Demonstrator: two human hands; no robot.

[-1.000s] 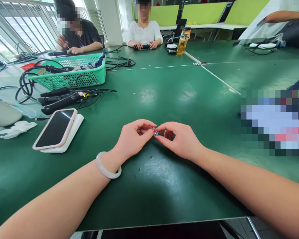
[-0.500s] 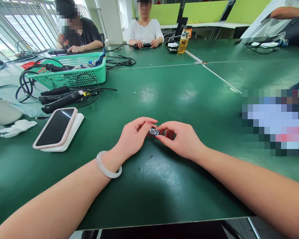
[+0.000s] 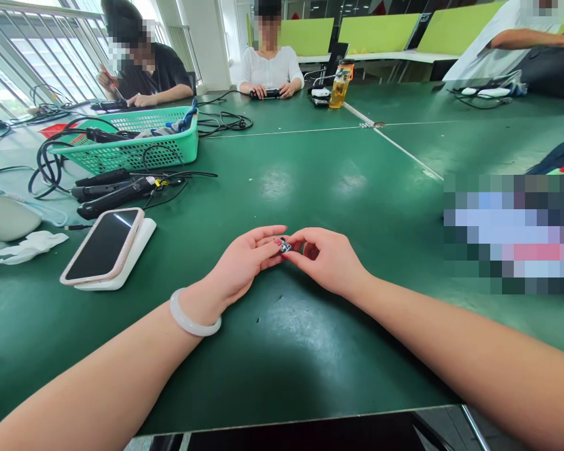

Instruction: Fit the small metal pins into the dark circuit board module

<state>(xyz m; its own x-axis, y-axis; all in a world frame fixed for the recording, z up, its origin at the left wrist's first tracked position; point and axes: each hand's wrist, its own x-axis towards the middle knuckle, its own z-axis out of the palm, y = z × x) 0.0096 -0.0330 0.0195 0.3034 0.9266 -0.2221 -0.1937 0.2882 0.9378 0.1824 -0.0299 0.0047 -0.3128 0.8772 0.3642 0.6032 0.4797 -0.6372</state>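
Observation:
Between my two hands is a small black-and-white circuit board, partly covered by fingertips. My left hand, with a pale bangle on its wrist, pinches the board's left side between thumb and fingers. From the other side, the thumb and index finger of my right hand grip its right edge. Both hands are low over the green table, near its front edge. Fine details of the board are too small to read.
To the left lie a phone on a white case, a crumpled tissue and black corded tools. Behind them stands a green basket with cables. A bottle stands at the back. Several people sit around the table.
The board has turned and is more covered by my fingers. My left hand's fingers have straightened somewhat, and the whole view has shifted slightly.

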